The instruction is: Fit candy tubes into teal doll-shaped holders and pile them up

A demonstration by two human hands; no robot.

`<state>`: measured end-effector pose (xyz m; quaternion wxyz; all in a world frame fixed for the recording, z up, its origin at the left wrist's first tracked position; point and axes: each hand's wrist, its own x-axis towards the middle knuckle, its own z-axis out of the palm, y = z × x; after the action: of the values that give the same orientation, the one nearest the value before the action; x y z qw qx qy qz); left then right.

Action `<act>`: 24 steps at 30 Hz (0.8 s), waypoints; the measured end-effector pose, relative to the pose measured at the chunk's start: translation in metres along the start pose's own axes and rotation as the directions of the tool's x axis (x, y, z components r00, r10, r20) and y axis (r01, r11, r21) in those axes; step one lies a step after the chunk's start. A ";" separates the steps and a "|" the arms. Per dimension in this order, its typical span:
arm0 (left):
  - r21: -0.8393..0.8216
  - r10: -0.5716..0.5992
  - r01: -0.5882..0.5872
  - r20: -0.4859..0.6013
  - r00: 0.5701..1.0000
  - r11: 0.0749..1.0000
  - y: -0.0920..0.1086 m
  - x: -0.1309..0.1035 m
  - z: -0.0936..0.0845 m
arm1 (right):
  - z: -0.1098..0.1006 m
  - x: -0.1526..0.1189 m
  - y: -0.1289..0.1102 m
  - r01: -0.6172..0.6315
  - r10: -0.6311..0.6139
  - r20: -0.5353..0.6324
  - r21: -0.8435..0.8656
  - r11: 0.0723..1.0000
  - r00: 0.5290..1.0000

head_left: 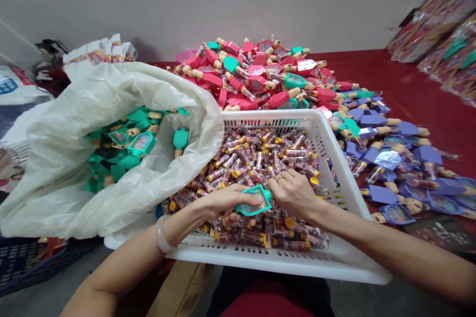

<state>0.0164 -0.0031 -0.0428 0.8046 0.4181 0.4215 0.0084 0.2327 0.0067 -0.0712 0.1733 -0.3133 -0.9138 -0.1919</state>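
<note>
A green plastic piece with a framed picture panel [260,200] is held in my left hand [232,203], its thumb across the face. My right hand [292,190] is closed at the narrow right end of that piece; what its fingers grip is hidden. Both hands are over a white slotted basket [260,257] full of small clear tubes with yellow caps [260,158]. Left of the basket, a whitish plastic sack [74,198] lies open with more green pieces [141,143] inside.
Behind the basket lies a heap of red and green pieces [256,69]. Purple pieces [405,183] spread at the right. Packaged items [446,34] stand at the far right, folded papers [100,52] at back left. A dark blue crate [33,262] is at lower left.
</note>
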 end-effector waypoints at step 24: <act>0.204 0.051 -0.052 0.008 0.999 0.978 0.009 -0.016 0.006 | -0.029 0.022 0.012 0.013 -0.094 0.360 0.221 0.975 0.928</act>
<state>0.0130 -0.0076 -0.0240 0.7576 0.5092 0.4081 -0.0148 0.2292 0.0134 -0.0339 0.0264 -0.2981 -0.9535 -0.0346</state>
